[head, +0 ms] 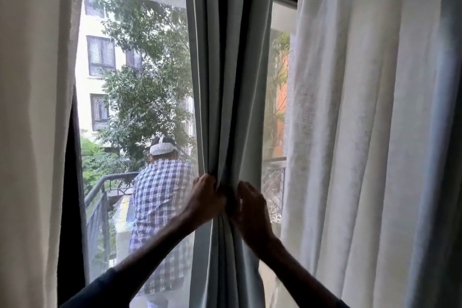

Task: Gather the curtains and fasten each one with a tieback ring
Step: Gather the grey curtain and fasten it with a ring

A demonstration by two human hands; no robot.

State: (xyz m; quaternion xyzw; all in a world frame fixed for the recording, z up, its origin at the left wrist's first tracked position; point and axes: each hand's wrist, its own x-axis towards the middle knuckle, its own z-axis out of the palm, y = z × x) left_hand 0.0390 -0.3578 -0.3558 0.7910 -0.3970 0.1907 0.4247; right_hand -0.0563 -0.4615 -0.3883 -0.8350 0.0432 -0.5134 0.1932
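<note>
Now the left hand (205,199) clamps the bunched pale grey-blue pleated fabric curtain (225,82), which hangs mid-window. The right hand (251,205) curls at a dark band (232,201) there, its grip impossible to judge. Best to squeeze the pleats narrow while the band closes.

Through the window (140,20), a person in a checked shirt (160,195) stands by a balcony railing (100,190); trees (145,97) and a pale building (86,82) lie farther off.
</note>
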